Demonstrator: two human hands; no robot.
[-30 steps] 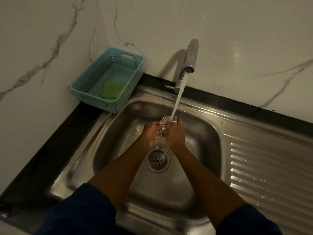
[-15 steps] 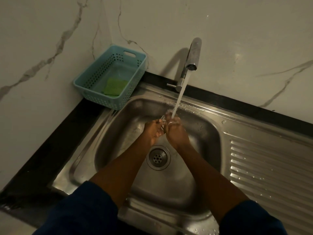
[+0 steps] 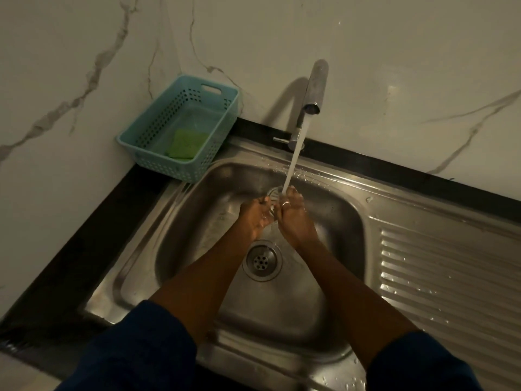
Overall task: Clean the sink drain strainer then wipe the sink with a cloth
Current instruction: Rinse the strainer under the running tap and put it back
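Head view looks down into a stainless steel sink. Both hands meet at the far part of the basin, at about 12 o'clock from the open drain hole. Between them is the drain strainer, which is out of the hole and held above the basin floor. It is a small round metal piece with a shiny rim. Only its upper edge and a few slots show, because the rest is hidden behind the fingers.

The left hand holds the left side of the strainer, with the fingers curled round the rim. The right hand holds the right side in the same way, fingers bent over the edge, and one finger wears a ring. The two hands are pressed close together at the strainer.

A stream of water falls from the steel faucet, which stands at 12 o'clock behind the basin. The water lands on the strainer and on the right fingertips. At 10 o'clock from the basin a light blue plastic basket sits in the corner on the black counter. A green scouring pad lies flat inside the basket. At 3 o'clock is the ribbed drainboard, with some drops of water on it. Dark blue sleeves cover the arms at 6 o'clock.
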